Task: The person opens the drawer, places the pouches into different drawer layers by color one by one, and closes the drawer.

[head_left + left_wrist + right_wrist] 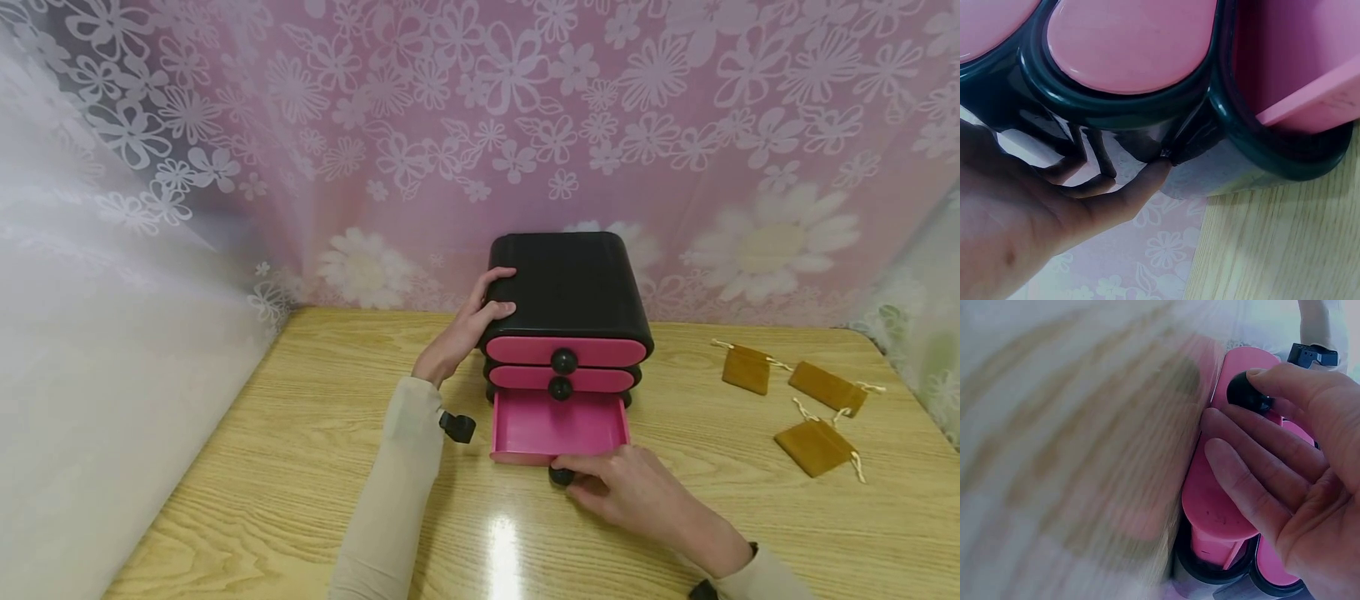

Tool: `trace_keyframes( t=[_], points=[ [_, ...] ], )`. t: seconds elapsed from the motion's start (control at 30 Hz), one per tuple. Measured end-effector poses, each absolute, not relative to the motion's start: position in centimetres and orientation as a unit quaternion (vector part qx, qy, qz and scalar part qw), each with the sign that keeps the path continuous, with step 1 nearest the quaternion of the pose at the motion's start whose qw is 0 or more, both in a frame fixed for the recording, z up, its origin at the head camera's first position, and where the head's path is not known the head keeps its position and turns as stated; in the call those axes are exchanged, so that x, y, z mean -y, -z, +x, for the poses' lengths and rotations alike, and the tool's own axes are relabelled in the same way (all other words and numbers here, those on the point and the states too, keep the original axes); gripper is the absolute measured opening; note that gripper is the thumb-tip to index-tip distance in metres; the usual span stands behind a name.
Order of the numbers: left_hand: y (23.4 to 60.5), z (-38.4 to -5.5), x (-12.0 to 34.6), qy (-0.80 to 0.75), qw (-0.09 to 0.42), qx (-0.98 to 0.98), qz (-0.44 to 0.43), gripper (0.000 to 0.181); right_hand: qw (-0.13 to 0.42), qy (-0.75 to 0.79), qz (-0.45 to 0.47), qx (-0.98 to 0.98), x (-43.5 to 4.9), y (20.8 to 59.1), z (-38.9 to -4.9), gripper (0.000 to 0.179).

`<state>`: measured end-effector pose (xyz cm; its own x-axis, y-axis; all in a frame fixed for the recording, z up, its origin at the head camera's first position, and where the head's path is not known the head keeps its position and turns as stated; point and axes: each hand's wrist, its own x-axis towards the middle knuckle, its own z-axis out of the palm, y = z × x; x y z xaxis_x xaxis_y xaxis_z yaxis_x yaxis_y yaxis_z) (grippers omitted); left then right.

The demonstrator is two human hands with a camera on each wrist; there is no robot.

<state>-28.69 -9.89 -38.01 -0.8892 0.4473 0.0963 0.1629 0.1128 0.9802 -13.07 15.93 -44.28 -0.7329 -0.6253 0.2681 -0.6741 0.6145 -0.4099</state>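
A small black chest of drawers (566,279) with pink drawer fronts and round black knobs stands on the table. Its bottom drawer (558,425) is pulled out, and nothing shows inside it. My right hand (645,496) pinches that drawer's black knob (1246,392) between thumb and forefinger; the other fingers lie along the pink front in the right wrist view. Against the chest's left side rests my left hand (468,321), its fingers touching the glossy black wall and its thumb at the top edge. The upper two drawers are closed.
To the right on the wooden table (300,433) lie three brown drawstring pouches, a left one (746,369), a right one (828,387) and a front one (816,447). A pink flowered curtain (450,167) hangs right behind the chest.
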Motion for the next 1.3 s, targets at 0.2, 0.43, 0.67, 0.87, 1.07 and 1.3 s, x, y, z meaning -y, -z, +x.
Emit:
trace_keyframes(
  t=[0.2,0.43,0.67,0.87,1.07,1.3],
  points=[
    [38.0,-28.7,9.9,-0.633,0.112,-0.737,0.209,0.050,0.042,-0.249,0.361,0.898,-16.0,44.2,-13.0,0.028],
    [37.9,-28.6,9.8,-0.633,0.110,-0.738,0.207,0.052,0.010,-0.253,0.361,0.898,-16.2,44.0,-13.1,0.029],
    [38.0,-28.7,9.8,-0.630,0.108,-0.741,0.205,0.052,0.015,-0.296,0.367,0.881,-17.0,43.6,-12.8,0.028],
    [38.0,-28.7,9.8,-0.630,0.106,-0.741,0.207,0.051,0.097,-0.319,0.390,0.858,-17.8,43.2,-12.6,0.033],
    [37.9,-28.7,9.8,-0.632,0.108,-0.739,0.207,0.051,0.129,-0.318,0.374,0.862,-19.3,42.7,-12.4,0.039],
    [38.0,-28.6,10.0,-0.630,0.111,-0.740,0.208,0.051,0.188,-0.307,0.373,0.855,-21.5,42.6,-12.7,0.045]
  ],
)
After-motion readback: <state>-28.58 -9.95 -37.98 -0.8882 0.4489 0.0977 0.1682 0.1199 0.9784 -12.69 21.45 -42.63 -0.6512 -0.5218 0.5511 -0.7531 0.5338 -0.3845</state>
